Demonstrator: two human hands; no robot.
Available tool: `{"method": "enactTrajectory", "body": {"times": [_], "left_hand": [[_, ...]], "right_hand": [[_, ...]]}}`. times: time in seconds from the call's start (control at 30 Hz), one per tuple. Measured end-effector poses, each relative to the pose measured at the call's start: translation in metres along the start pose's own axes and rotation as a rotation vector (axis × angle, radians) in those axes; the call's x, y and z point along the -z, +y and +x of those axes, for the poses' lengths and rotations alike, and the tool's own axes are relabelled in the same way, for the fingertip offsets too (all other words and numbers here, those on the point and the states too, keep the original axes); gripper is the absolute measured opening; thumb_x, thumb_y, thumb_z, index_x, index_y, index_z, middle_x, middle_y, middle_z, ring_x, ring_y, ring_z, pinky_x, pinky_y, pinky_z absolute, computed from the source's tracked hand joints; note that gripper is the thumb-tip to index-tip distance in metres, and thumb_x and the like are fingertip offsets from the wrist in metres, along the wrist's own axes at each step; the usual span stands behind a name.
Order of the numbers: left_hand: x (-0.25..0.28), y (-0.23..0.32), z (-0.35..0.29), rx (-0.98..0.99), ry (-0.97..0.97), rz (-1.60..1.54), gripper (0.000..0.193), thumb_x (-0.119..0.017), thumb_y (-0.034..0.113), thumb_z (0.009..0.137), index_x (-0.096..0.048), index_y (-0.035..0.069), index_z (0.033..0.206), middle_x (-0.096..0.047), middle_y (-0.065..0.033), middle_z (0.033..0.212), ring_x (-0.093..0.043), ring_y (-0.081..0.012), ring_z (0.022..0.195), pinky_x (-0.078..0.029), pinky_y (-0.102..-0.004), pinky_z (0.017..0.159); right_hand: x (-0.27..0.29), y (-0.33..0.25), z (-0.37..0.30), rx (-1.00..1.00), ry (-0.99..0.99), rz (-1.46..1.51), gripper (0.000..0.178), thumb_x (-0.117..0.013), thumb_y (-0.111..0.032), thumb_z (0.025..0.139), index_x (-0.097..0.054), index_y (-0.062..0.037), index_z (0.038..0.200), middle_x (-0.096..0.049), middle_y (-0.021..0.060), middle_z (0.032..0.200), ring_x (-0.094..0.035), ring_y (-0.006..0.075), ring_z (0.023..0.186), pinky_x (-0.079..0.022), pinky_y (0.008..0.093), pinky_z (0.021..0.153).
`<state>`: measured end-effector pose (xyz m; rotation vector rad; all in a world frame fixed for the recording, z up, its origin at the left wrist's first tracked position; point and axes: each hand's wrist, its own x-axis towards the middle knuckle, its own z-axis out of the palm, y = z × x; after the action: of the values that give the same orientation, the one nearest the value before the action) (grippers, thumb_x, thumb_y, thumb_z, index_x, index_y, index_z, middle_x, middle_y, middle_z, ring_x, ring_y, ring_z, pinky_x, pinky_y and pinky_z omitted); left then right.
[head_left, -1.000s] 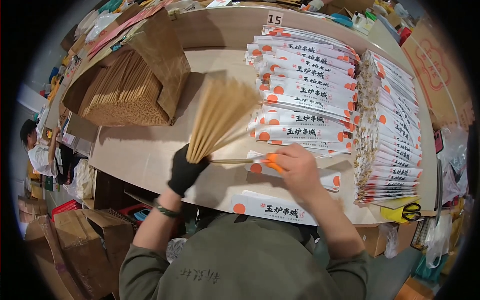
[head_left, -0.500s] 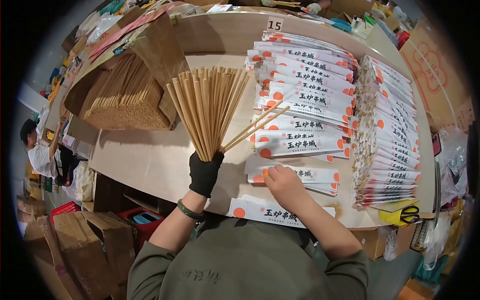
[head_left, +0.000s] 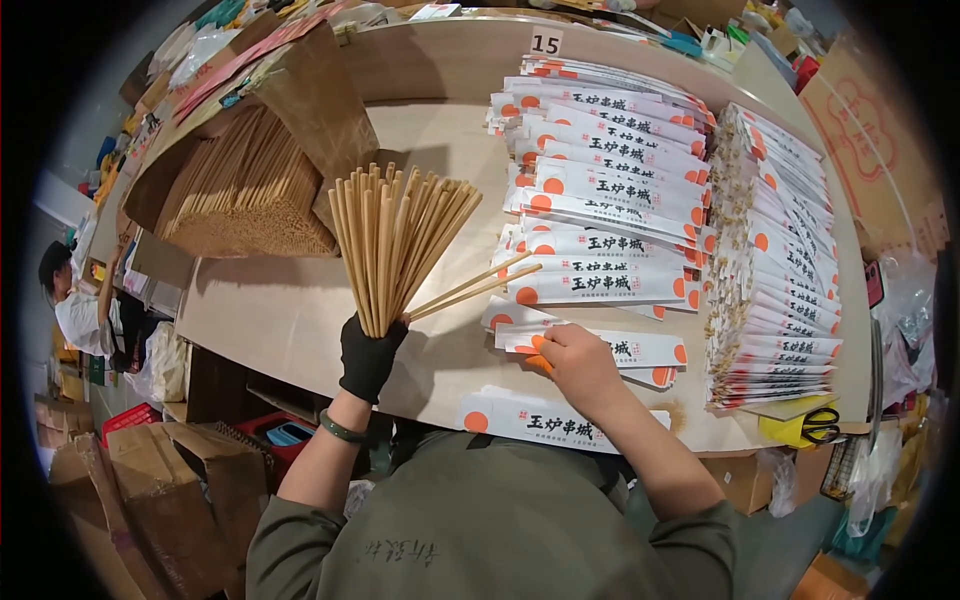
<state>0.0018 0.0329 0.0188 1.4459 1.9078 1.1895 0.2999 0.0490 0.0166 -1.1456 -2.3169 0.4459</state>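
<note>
My left hand (head_left: 372, 362), in a black glove, is closed round the lower ends of a fanned bundle of wooden chopsticks (head_left: 398, 240). Two chopsticks (head_left: 480, 285) slant out of it toward the right, apart from the others. With orange covers on its fingertips, my right hand (head_left: 583, 368) pinches a white paper chopstick sleeve (head_left: 655, 350) on the small pile before me; its fingers hide part of that sleeve. Closer to my body, another stack of sleeves (head_left: 500, 417) lies at the table's front edge.
A cardboard box (head_left: 350, 110) full of chopsticks lies open at the far left. Overlapping rows of sleeves (head_left: 620, 185) cover the right side, beside a tall pile of filled sleeves (head_left: 790, 250). Black-handled scissors (head_left: 822, 425) rest at the right edge. Another person (head_left: 85, 310) is at far left.
My left hand has moved left and toward me with the chopsticks. My right hand has shifted slightly right, and the top sleeve of the small pile now lies askew.
</note>
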Motion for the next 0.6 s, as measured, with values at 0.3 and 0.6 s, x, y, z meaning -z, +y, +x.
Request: {"method": "enactTrajectory", "body": {"times": [0.3, 0.6], "left_hand": [[0.011, -0.013, -0.004, 0.020, -0.013, -0.006, 0.025, -0.075, 0.017, 0.077, -0.066, -0.002, 0.091, -0.068, -0.0101, 0.078, -0.065, -0.0182, 0.072, -0.050, -0.0312, 0.064], [0.022, -0.005, -0.006, -0.019, -0.055, 0.084, 0.023, -0.074, 0.014, 0.077, -0.066, -0.001, 0.093, -0.069, -0.0124, 0.083, -0.067, -0.0216, 0.076, -0.052, -0.0326, 0.067]], "right_hand": [[0.021, 0.001, 0.011, -0.243, -0.102, 0.224, 0.013, -0.070, -0.010, 0.079, -0.064, -0.0028, 0.087, -0.059, 0.0109, 0.080, -0.056, 0.0279, 0.072, -0.046, 0.0364, 0.066], [0.051, -0.009, 0.028, -0.620, 0.051, 0.646, 0.017, -0.074, -0.007, 0.078, -0.059, 0.0010, 0.078, -0.053, -0.0005, 0.069, -0.045, 0.0069, 0.063, -0.039, 0.0240, 0.057]]}}
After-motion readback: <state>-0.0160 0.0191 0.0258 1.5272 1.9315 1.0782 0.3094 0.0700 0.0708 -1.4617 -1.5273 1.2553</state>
